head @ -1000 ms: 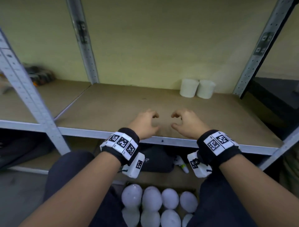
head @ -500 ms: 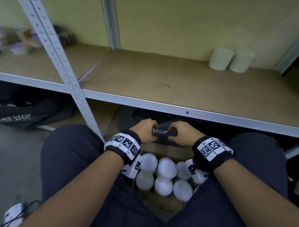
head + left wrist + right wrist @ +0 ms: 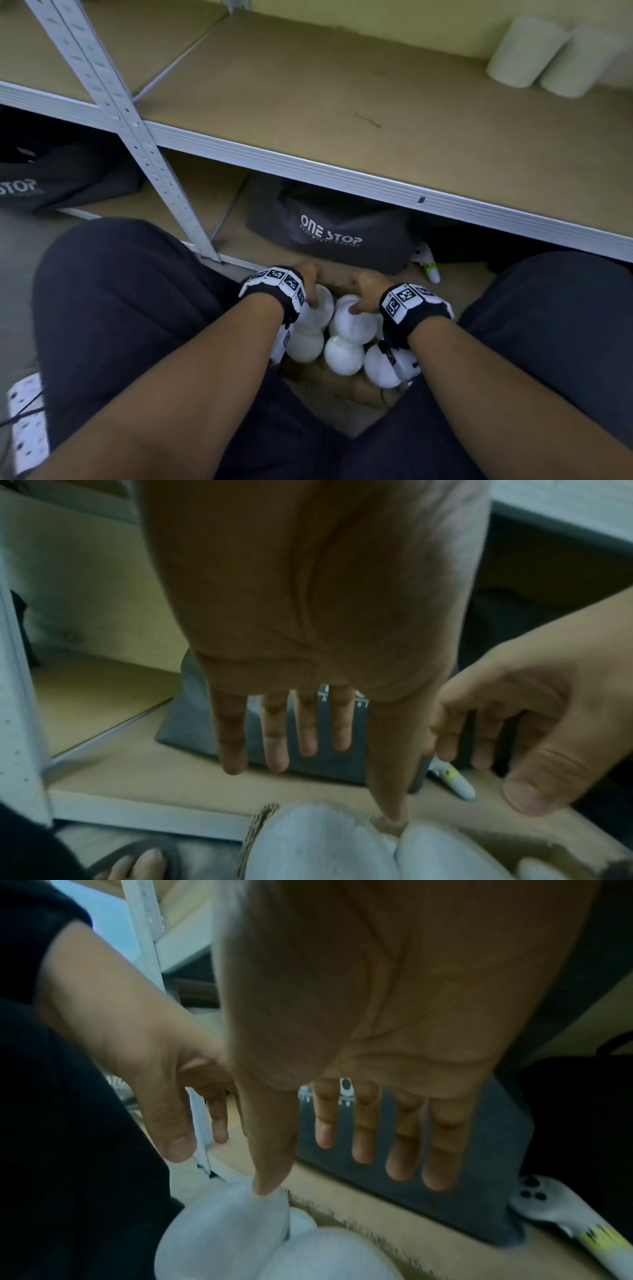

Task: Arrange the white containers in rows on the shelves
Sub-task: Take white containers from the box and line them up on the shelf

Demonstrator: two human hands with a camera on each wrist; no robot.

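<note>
White round-topped plastic containers [image 3: 344,353] stand upright in the cardboard box [image 3: 346,387] directly beneath my spread, straight fingers; left hand [image 3: 308,279] and right hand [image 3: 364,287] equally near, thumbs touching tops.

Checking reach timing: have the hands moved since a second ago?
Yes. Both dropped from above the shelf edge to the white containers below it; left hand and right hand open.

A dark bag [image 3: 329,233] printed "ONE STOP" lies under the shelf, a white controller [image 3: 561,1215] just beside it.
</note>
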